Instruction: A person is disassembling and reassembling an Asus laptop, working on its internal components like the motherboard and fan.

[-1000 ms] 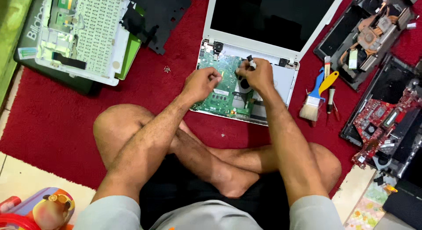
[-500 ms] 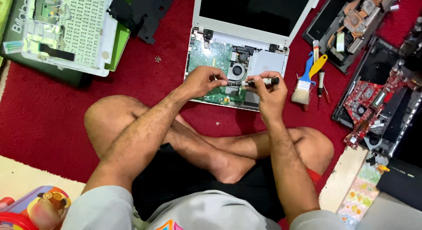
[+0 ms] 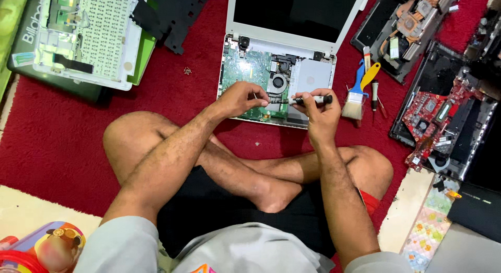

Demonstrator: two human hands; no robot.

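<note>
Head view: my right hand (image 3: 322, 112) grips a black screwdriver (image 3: 308, 100) lying level over the opened white laptop (image 3: 312, 74), my left hand (image 3: 241, 98) pinching its tip above the green board (image 3: 249, 72). 1 slip could gouge circuitry or drop a screw into the fan (image 3: 278, 83).

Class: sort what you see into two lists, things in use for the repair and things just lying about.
In use: left hand, right hand, screwdriver, open white laptop.

Lying about: brush, detached keyboard panel, red circuit board, loose screws.
</note>
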